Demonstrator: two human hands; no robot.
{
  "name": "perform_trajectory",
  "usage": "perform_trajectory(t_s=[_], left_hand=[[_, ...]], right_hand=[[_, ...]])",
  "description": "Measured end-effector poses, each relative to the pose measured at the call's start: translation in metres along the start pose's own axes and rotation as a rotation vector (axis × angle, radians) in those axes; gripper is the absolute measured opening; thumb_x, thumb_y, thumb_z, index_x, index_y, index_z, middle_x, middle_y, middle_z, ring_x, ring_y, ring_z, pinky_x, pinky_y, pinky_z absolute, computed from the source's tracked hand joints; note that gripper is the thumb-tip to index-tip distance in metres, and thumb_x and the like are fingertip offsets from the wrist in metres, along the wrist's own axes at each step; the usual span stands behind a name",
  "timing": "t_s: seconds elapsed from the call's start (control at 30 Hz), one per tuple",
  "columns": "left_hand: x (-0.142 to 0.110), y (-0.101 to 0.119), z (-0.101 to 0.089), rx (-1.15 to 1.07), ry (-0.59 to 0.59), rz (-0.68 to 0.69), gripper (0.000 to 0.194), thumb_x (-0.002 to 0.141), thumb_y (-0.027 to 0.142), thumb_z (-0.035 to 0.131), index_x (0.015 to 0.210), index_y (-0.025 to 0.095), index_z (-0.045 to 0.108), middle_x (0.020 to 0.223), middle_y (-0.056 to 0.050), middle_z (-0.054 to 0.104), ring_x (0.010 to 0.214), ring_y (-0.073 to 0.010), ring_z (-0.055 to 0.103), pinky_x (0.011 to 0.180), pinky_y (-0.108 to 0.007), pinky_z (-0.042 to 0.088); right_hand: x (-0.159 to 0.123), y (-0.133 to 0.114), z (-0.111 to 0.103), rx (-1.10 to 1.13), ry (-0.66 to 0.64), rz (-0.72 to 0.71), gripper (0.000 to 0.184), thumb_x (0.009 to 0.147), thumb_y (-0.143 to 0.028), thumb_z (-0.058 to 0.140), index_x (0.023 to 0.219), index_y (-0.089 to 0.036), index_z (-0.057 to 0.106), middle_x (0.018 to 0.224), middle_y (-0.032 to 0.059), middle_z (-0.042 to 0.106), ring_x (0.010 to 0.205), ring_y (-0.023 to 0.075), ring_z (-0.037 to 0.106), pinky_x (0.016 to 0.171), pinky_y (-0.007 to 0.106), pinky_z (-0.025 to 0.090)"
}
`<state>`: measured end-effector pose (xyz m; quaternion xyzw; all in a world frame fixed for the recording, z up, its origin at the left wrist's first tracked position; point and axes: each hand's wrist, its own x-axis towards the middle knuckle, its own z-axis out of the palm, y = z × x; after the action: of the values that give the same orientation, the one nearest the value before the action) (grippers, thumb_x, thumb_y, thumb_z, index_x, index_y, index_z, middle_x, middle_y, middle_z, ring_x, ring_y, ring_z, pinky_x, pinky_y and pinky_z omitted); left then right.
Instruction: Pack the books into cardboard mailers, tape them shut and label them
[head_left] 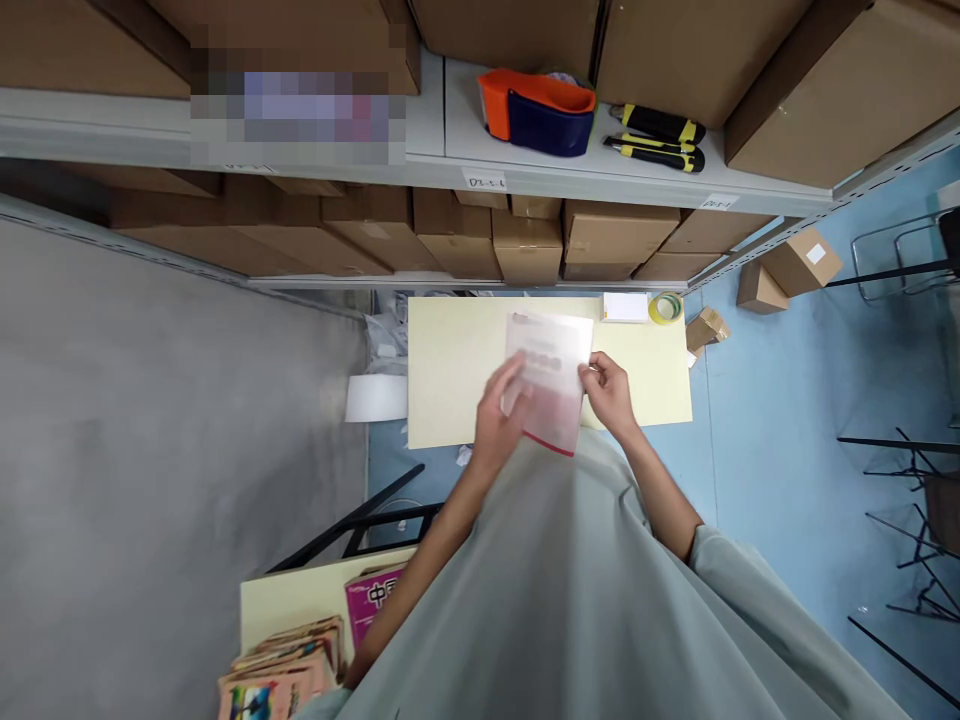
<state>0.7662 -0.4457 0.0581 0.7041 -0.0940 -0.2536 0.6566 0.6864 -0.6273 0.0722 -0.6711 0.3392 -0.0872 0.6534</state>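
Looking at that pale translucent bag [559,370], why are both hands on it?

"Probably because it's thin and limp. The right hand [610,398] pinches its right edge, thumb and fingertips close together. The left hand [496,422] is at the left side with its fingers apart; it's blurred, so I can't tell how firmly it grips."

"And where is the bag, exactly?"

"Over the near part of the bench [450,360], red-edged end nearest the person. I can't tell whether it touches the top."

"Why put the white box [625,307] and tape roll [655,309] over there?"

"They sit side by side at the far right, I'd guess to be out of the way yet within reach."

"And those black-and-yellow cutters [664,124]?"

"Up on the shelf [463,115], right of the orange-and-blue holder [551,132]. Perhaps they're near the front edge so that a hand finds them easily."
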Motion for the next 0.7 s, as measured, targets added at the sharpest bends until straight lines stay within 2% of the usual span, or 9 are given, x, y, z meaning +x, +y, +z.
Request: perform_trajectory(t_s=[0.07, 0.13, 0.23, 0.3, 0.37, 0.53, 0.63, 0.7], left_hand=[[0.016, -0.008, -0.014, -0.028, 0.104, -0.093, 0.064, 0.089, 0.057, 0.086, 0.144, 0.025, 0.074, 0.163, -0.015, 0.063, 0.159, -0.0344, 0.051, 0.131, -0.047, 0.043], [0.029, -0.014, -0.027, -0.128, 0.028, -0.230, 0.067, 0.086, 0.063, 0.087, 0.138, 0.022, 0.077, 0.152, -0.017, 0.072, 0.147, -0.0351, 0.062, 0.121, -0.045, 0.052], [0.038, -0.014, -0.042, -0.238, -0.120, -0.350, 0.064, 0.080, 0.060, 0.093, 0.127, 0.019, 0.080, 0.123, -0.014, 0.083, 0.116, -0.0286, 0.075, 0.096, -0.036, 0.061], [0.036, -0.011, -0.049, -0.284, -0.160, -0.376, 0.057, 0.078, 0.055, 0.096, 0.119, 0.018, 0.081, 0.107, -0.008, 0.083, 0.097, -0.0217, 0.075, 0.081, -0.029, 0.060], [0.031, -0.008, -0.051, -0.327, -0.185, -0.388, 0.051, 0.079, 0.053, 0.096, 0.113, 0.019, 0.081, 0.099, -0.005, 0.082, 0.085, -0.0168, 0.071, 0.073, -0.025, 0.057], [0.020, -0.004, -0.045, -0.353, -0.168, -0.375, 0.052, 0.078, 0.053, 0.098, 0.113, 0.019, 0.081, 0.101, -0.007, 0.084, 0.080, -0.0156, 0.072, 0.070, -0.023, 0.056], [0.016, -0.004, -0.038, -0.342, -0.159, -0.371, 0.057, 0.076, 0.054, 0.099, 0.116, 0.017, 0.081, 0.104, -0.010, 0.086, 0.084, -0.0194, 0.076, 0.073, -0.026, 0.057], [0.014, -0.004, -0.034, -0.321, -0.156, -0.384, 0.062, 0.075, 0.056, 0.100, 0.118, 0.015, 0.082, 0.107, -0.013, 0.087, 0.092, -0.0244, 0.079, 0.078, -0.029, 0.060]], right_hand=[[0.003, 0.001, -0.011, 0.083, -0.057, 0.020, 0.042, 0.090, -0.067, 0.072, 0.083, -0.027, 0.058, 0.073, -0.0025, 0.060, 0.067, 0.0168, 0.058, 0.061, 0.030, 0.054], [0.004, -0.001, -0.019, 0.130, -0.093, 0.044, 0.042, 0.090, -0.067, 0.073, 0.084, -0.027, 0.061, 0.078, -0.0016, 0.063, 0.072, 0.0172, 0.059, 0.064, 0.030, 0.057], [0.005, -0.003, -0.027, 0.160, -0.074, 0.062, 0.042, 0.089, -0.066, 0.074, 0.086, -0.025, 0.065, 0.078, -0.0017, 0.063, 0.073, 0.0161, 0.058, 0.066, 0.029, 0.056], [0.007, -0.004, -0.031, 0.181, -0.065, 0.066, 0.043, 0.089, -0.066, 0.075, 0.087, -0.024, 0.067, 0.079, -0.0015, 0.065, 0.073, 0.0154, 0.058, 0.067, 0.028, 0.054], [0.009, -0.003, -0.033, 0.201, -0.075, 0.072, 0.045, 0.089, -0.067, 0.076, 0.090, -0.023, 0.070, 0.082, -0.0009, 0.069, 0.076, 0.0156, 0.060, 0.070, 0.029, 0.055], [0.010, 0.002, -0.032, 0.216, -0.055, 0.071, 0.049, 0.087, -0.072, 0.079, 0.100, -0.024, 0.076, 0.094, 0.0020, 0.080, 0.085, 0.0209, 0.071, 0.080, 0.035, 0.061], [0.009, 0.007, -0.029, 0.252, -0.040, 0.104, 0.058, 0.078, -0.071, 0.089, 0.111, -0.025, 0.076, 0.105, 0.0049, 0.085, 0.096, 0.0264, 0.078, 0.089, 0.040, 0.064], [0.008, 0.009, -0.029, 0.264, -0.042, 0.142, 0.065, 0.074, -0.070, 0.094, 0.115, -0.024, 0.076, 0.108, 0.0067, 0.087, 0.099, 0.0287, 0.080, 0.089, 0.041, 0.064]])
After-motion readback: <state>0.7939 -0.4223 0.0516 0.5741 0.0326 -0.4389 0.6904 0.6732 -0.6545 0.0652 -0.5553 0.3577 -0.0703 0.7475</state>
